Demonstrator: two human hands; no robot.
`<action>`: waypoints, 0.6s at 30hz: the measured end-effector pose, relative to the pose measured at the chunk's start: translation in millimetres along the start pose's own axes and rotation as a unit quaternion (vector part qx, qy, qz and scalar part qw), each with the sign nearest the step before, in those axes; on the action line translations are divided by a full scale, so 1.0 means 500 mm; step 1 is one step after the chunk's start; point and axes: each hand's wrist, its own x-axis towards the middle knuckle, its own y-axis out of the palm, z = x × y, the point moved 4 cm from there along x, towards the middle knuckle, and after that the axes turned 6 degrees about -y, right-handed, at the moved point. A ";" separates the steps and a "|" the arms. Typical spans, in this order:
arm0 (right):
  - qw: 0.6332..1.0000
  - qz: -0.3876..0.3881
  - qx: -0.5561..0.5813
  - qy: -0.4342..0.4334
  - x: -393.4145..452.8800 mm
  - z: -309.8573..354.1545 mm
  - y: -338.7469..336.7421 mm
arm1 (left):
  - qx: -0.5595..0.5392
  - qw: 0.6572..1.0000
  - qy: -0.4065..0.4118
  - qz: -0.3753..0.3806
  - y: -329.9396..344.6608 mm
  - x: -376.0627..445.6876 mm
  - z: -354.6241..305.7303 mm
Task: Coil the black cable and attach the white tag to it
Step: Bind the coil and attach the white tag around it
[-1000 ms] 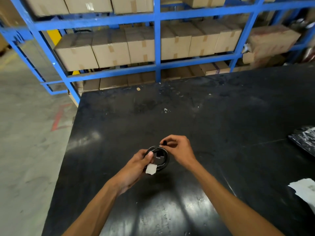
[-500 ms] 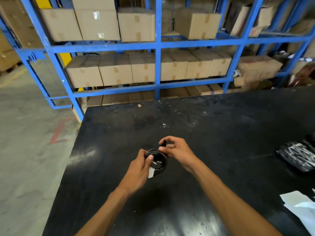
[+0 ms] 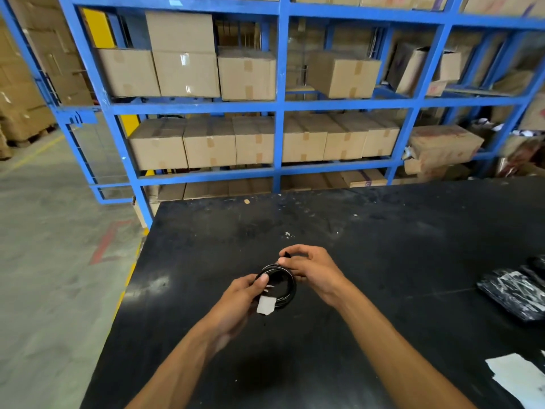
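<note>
From the head view I see the cable (image 3: 277,287) wound into a small coil, held above the table (image 3: 383,249) between both hands, presumably so the tag (image 3: 266,305) hangs free for fixing. My left hand (image 3: 239,299) pinches the coil's near side with the tag (thumb on top). My right hand (image 3: 309,270) is curled narrow, nipping the cable's end plug.
</note>
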 end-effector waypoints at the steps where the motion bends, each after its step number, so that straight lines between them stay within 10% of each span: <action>1: 1.000 -0.003 -0.009 -0.008 -0.004 0.005 -0.003 | -0.002 1.000 -0.009 0.010 0.002 -0.002 -0.001; 18: 0.953 -0.065 -0.181 -0.235 -0.053 0.059 -0.030 | -0.067 0.996 -0.009 0.066 0.034 -0.005 -0.033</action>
